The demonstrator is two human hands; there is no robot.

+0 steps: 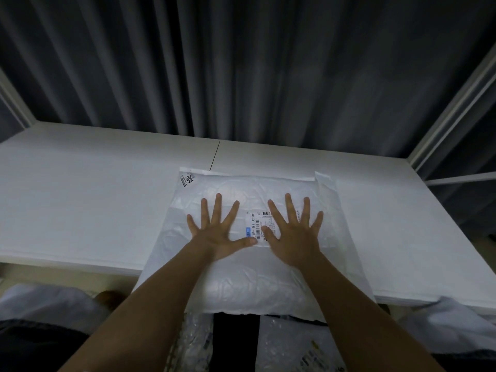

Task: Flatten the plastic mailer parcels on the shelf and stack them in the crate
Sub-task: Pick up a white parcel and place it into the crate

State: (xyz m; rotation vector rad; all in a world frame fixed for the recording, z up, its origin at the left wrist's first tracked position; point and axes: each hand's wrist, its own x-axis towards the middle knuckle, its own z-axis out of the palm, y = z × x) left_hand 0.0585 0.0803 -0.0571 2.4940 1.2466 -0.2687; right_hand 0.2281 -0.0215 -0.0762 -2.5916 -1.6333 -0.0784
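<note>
A white plastic mailer parcel (252,285) lies on the white shelf (80,200), its near end puffed and hanging over the shelf's front edge. A shipping label (259,224) with barcodes sits on its top. My left hand (217,232) presses flat on the mailer left of the label, fingers spread and straight. My right hand (295,232) presses flat on the label's right part, fingers spread as well. Both forearms reach in from below. No crate shows clearly.
Below the shelf's front edge lie more plastic-wrapped parcels (292,345), partly hidden by my arms. A dark pleated curtain (241,63) hangs behind the shelf. White frame posts (453,111) stand at the right and far left. A seam (214,157) runs across the shelf surface.
</note>
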